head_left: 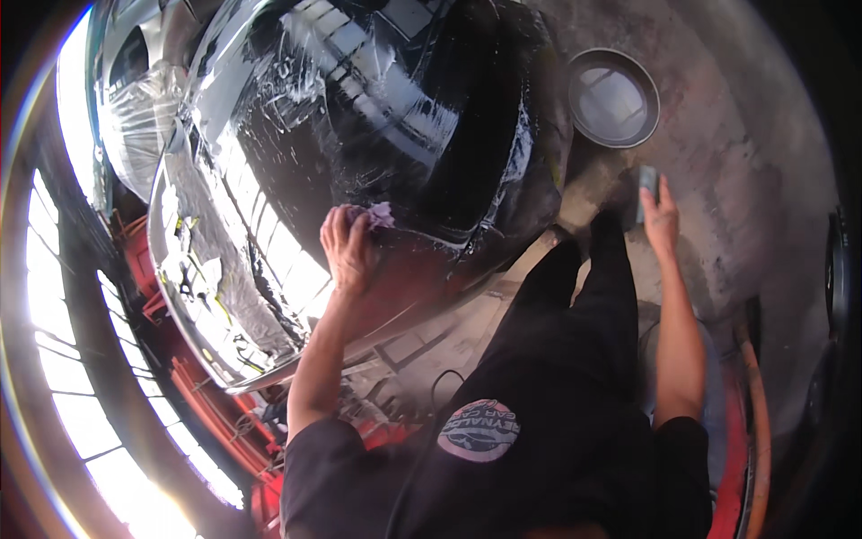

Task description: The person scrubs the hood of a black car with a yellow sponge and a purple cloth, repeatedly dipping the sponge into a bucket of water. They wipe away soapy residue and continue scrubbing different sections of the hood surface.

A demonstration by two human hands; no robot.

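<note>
A glossy black car body panel (296, 166) fills the upper middle, with whitish wet streaks and smears over it. On its near edge my left hand (346, 250) is closed around a crumpled light purple cloth (381, 215), which touches the panel. Off to the right, away from the car, my right hand (663, 220) grips a flat grey-green block (646, 184), probably a sanding block. The block's underside is hidden.
A round metal basin (653, 126) with cloudy liquid stands on the concrete floor (709, 162) beyond my right hand. Clear plastic sheeting (144, 135) and torn masking film (220, 225) cover parts on the left. An orange hose or pipe (757, 404) runs along the lower right.
</note>
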